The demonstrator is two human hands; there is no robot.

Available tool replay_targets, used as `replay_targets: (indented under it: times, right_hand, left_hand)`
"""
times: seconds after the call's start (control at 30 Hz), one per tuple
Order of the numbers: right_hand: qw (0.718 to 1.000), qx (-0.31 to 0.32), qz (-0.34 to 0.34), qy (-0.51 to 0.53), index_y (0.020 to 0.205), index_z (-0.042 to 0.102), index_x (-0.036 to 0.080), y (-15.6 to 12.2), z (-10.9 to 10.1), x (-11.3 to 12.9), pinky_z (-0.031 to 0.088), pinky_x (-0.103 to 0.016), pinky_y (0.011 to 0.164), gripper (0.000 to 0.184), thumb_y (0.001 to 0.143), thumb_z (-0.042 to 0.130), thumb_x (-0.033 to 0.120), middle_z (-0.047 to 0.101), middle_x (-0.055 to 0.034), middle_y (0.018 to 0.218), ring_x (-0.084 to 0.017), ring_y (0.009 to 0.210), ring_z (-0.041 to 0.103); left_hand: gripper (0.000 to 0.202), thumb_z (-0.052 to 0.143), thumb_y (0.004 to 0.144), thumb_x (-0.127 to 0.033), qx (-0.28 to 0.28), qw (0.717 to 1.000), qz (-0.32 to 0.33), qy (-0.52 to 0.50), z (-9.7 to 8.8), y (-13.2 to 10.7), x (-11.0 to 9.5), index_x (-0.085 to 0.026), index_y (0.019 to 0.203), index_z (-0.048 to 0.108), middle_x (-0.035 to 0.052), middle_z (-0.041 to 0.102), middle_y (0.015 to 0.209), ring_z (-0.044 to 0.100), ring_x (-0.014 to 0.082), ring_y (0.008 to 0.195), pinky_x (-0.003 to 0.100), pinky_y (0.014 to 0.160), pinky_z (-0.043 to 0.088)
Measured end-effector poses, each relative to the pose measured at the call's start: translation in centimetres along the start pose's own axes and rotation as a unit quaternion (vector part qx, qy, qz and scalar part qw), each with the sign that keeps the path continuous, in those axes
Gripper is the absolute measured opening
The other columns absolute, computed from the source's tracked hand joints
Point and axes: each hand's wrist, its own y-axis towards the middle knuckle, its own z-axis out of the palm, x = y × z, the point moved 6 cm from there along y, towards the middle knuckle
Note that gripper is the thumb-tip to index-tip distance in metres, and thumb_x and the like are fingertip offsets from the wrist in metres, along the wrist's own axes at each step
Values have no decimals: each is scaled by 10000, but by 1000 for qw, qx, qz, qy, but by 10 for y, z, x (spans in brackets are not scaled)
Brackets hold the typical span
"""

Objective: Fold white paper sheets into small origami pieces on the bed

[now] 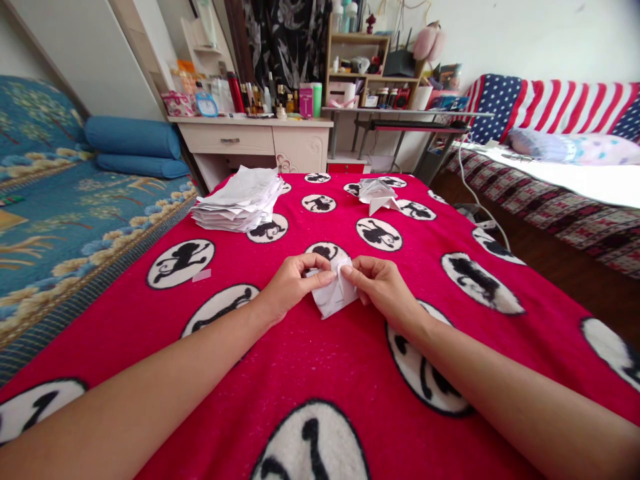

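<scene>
A small folded piece of white paper (334,299) is held between my two hands, low over the red cloth with its black-and-white oval prints. My left hand (305,277) pinches its upper left part between thumb and fingers. On the other side, my right hand (376,283) grips the upper right edge, thumb on top. Creases and a raised fold run through the middle of the paper. Fingertips behind the sheet are partly hidden.
A thick stack of white paper (241,199) lies at the far left of the red cloth (320,360). Folded paper pieces (379,195) sit at the far right. A small paper scrap (202,275) lies at left. Behind stands a cluttered dresser (250,137); sofas flank both sides.
</scene>
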Motion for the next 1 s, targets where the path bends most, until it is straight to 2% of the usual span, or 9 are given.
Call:
replay_targets:
  times: [0.3,0.63,0.73,0.83,0.93,1.0]
  right_hand:
    - [1000,15,-1,-6,656,542,168,1,2,1,200,-216,417,339,791,626,468,432,64,462,-56,411,314]
    - [1000,4,10,-27,565,461,181,5,3,-1,171,-224,409,345,772,632,398,397,73,420,-54,392,305]
    - [999,-2,14,-46,538,424,185,6,3,-2,162,-225,408,359,766,625,374,378,72,415,-52,396,298]
    - [998,6,17,-54,536,421,183,7,3,-3,163,-223,411,349,776,602,362,373,71,418,-51,399,296]
    - [998,8,17,-59,542,429,182,8,2,-5,169,-220,415,339,781,595,355,372,72,424,-52,405,298]
    - [998,9,12,-62,536,422,182,8,2,-5,169,-219,418,352,786,594,361,364,71,427,-52,411,296]
  left_hand:
    - [171,684,677,-277,-15,991,-42,-124,-4,0,3,-161,728,569,-44,548,650,463,93,607,217,600,338]
    - [155,678,658,-269,-45,992,-31,-113,-7,1,5,-157,719,590,-27,593,684,501,107,617,231,613,374]
    - [131,668,678,-259,-52,995,3,-85,-6,-1,1,-156,719,599,-4,635,782,548,128,698,243,663,409]
    - [91,647,722,-239,-51,996,76,-11,-4,-4,-12,-154,723,613,28,653,909,589,162,844,265,770,439]
    - [55,628,751,-197,-44,982,157,94,1,-10,-29,-153,717,622,61,651,961,596,187,946,296,878,436]
    - [44,623,753,-172,-44,971,185,148,4,-13,-36,-153,713,627,73,650,955,598,192,954,307,896,437]
